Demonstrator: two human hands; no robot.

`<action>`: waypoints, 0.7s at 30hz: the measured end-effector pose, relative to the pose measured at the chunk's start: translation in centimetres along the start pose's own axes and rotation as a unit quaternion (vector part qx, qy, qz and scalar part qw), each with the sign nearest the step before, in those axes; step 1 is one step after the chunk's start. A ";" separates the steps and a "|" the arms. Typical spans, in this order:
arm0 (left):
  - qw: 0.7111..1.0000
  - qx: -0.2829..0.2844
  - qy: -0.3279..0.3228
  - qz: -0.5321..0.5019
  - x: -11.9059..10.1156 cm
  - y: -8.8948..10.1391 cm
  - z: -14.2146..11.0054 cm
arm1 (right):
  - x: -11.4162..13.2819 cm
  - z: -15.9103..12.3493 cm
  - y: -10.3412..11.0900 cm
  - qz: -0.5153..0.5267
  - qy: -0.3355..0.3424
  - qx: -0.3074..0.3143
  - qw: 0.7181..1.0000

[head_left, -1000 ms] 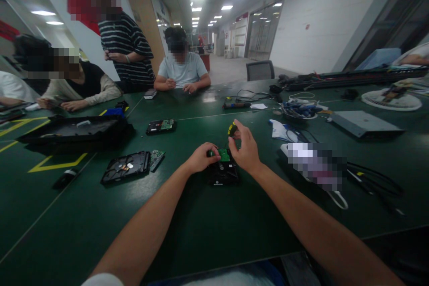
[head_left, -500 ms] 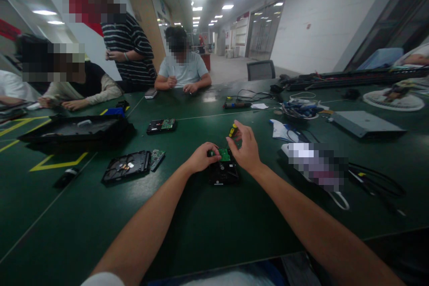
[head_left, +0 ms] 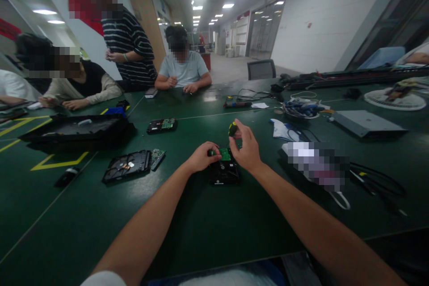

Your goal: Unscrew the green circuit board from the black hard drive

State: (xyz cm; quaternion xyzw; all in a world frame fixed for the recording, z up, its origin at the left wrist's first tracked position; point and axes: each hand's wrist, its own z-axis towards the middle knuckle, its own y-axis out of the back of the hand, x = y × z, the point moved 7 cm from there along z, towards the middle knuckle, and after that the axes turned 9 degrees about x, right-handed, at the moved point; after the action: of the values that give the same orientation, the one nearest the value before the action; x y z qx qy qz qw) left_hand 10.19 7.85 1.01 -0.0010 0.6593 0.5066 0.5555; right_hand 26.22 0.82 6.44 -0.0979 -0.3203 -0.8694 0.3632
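In front of me on the green table lies a black hard drive (head_left: 224,175), its green circuit board (head_left: 225,155) facing up at the far end. My left hand (head_left: 203,157) is at the drive's left side, fingers curled together over the board's left edge; their tips are partly hidden. Above the right side of the drive, my right hand (head_left: 246,147) grips a screwdriver (head_left: 232,129) by its yellow and black handle, between thumb and fingers. The screwdriver's shaft and tip are too small to make out.
Left of me lie an opened hard drive (head_left: 127,166), a loose circuit board (head_left: 157,159), another drive (head_left: 161,125) and a black tray (head_left: 77,127). To the right are a cable bundle (head_left: 301,108) and a grey metal box (head_left: 368,124). Several people sit or stand across the table.
The screwdriver handle has turned and tilted slightly in my right fingers, showing more black and less yellow. My left hand and the hard drive have stayed in place.
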 end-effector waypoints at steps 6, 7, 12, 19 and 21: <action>1.000 -0.002 0.000 -0.002 0.1 0.0 0.1 | 0.2 0.0 0.2 -0.005 0.009 -0.011 1.000; 1.000 -0.002 -0.001 -0.001 0.1 0.0 0.1 | 0.2 0.0 0.1 -0.002 0.010 -0.007 1.000; 1.000 0.003 0.002 0.006 0.0 -0.1 0.0 | 0.0 0.0 0.0 0.005 0.003 -0.005 1.000; 1.000 0.000 0.000 0.002 0.0 0.0 0.0 | 0.2 0.0 0.0 0.011 0.012 -0.005 1.000; 1.000 0.001 -0.001 0.003 0.0 -0.1 0.0 | 0.1 0.0 -0.1 0.014 0.009 -0.003 1.000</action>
State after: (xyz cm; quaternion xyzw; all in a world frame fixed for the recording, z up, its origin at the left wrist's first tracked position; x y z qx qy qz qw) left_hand 10.25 7.85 0.97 0.0021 0.6592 0.5075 0.5548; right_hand 26.11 0.79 6.42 -0.0956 -0.3133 -0.8661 0.3775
